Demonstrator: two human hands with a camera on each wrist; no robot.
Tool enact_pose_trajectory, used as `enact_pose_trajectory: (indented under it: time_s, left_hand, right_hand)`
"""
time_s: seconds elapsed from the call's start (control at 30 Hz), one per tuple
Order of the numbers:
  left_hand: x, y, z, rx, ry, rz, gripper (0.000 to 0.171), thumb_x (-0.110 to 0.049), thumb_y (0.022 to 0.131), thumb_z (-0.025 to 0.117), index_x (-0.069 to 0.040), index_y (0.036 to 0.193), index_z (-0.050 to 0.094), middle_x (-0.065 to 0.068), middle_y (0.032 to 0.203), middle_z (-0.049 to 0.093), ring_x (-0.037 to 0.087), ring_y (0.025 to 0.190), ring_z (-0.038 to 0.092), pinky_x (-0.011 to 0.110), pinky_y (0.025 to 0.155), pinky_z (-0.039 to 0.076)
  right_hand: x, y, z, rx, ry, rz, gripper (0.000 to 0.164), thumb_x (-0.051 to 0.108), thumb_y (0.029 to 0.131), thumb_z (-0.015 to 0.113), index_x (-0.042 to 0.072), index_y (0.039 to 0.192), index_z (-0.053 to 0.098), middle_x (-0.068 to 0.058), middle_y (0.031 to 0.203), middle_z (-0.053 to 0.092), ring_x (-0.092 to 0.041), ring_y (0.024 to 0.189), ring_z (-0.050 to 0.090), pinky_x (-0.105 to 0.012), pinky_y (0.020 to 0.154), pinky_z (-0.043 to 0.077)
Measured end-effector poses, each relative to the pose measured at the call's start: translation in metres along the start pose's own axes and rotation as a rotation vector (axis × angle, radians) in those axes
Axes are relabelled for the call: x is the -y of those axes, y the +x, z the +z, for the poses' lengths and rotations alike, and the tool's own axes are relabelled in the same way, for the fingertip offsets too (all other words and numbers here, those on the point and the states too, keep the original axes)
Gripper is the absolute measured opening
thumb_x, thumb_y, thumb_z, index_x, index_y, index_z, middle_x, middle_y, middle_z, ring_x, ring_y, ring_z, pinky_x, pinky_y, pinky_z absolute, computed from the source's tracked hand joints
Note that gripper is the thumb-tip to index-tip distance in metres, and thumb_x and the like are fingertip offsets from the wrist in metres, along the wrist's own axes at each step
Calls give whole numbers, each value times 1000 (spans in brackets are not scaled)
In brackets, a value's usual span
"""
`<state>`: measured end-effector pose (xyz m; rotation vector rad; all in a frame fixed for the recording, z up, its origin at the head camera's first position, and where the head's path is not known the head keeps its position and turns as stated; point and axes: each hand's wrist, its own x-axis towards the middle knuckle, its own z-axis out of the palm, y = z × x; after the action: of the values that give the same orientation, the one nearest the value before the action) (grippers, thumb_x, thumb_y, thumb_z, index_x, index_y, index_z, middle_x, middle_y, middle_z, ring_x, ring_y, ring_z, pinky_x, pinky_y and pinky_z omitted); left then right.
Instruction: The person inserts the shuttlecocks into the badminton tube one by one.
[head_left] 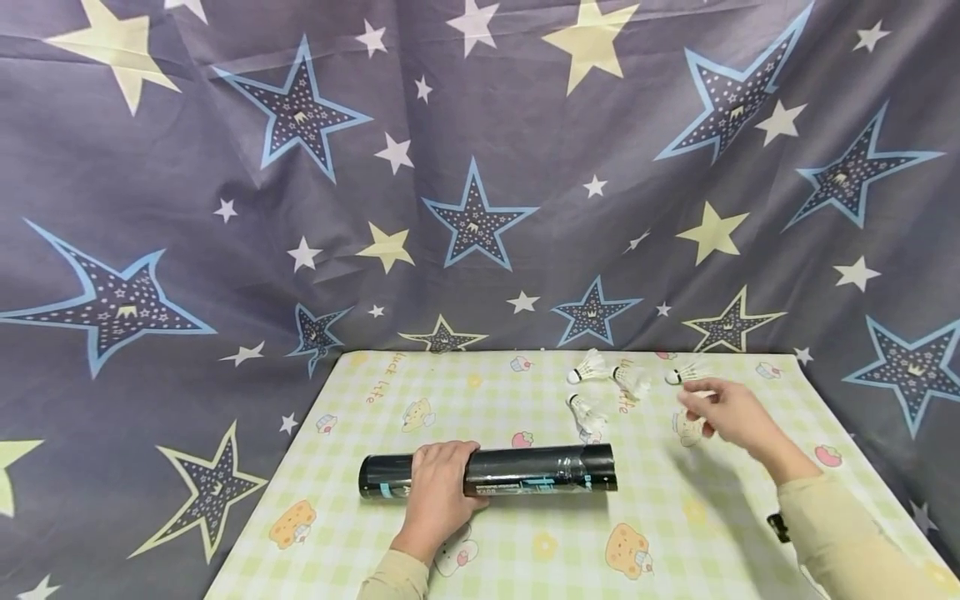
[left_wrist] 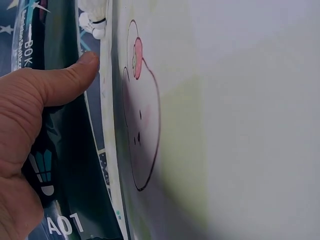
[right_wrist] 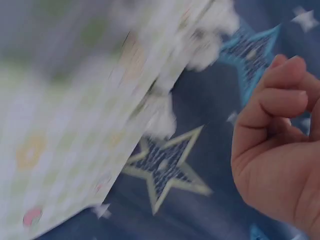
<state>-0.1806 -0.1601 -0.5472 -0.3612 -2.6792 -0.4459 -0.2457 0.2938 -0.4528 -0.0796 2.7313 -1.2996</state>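
Observation:
A black shuttlecock tube with blue and white print lies sideways on the table. My left hand grips it left of its middle; in the left wrist view the thumb lies along the tube. My right hand is raised over the right side of the table, its fingers loosely bent with nothing visible in them. Just beyond its fingertips in the head view lies one white shuttlecock. Three others, a back one, a middle one and a nearer one, lie beyond the tube.
A green-and-white checked cloth with cartoon prints covers the table. Behind the table's far edge hangs a dark curtain with stars, which also runs along the sides.

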Motion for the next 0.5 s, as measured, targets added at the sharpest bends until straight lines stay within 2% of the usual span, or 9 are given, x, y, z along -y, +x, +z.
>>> enact_pose_trajectory:
  time_s: [0.17, 0.23, 0.37, 0.5]
  left_hand:
    - [4, -2, -2, 27, 23, -3, 88, -38, 52, 109, -21, 130, 71, -2, 124, 77, 24, 118, 68, 47, 110, 44]
    - [5, -3, -2, 39, 30, -1, 88, -39, 53, 109, -21, 130, 71, -2, 124, 77, 24, 118, 68, 47, 109, 44]
    - [5, -4, 0, 59, 44, 26, 88, -40, 53, 108, -22, 131, 70, -1, 124, 76, 24, 117, 68, 48, 109, 45]
    - [4, -3, 2, 73, 73, 62, 88, -44, 54, 108, -22, 131, 71, -1, 123, 76, 24, 116, 68, 49, 108, 47]
  right_hand:
    - [-21, 34, -20, -42, -163, 48, 74, 40, 111, 54, -17, 155, 36, -27, 111, 79, -25, 73, 76, -46, 79, 58]
    - [-27, 46, -23, -39, -181, 78, 80, 40, 111, 53, -20, 157, 27, -27, 115, 78, -24, 75, 77, -48, 83, 58]
    - [-39, 64, -23, -41, -140, 138, 90, 38, 109, 52, -24, 158, 9, -26, 113, 79, -21, 73, 77, -38, 69, 58]
    - [-51, 74, -21, -44, -36, 191, 95, 37, 109, 50, -23, 159, -5, -20, 105, 82, -20, 71, 76, -30, 56, 53]
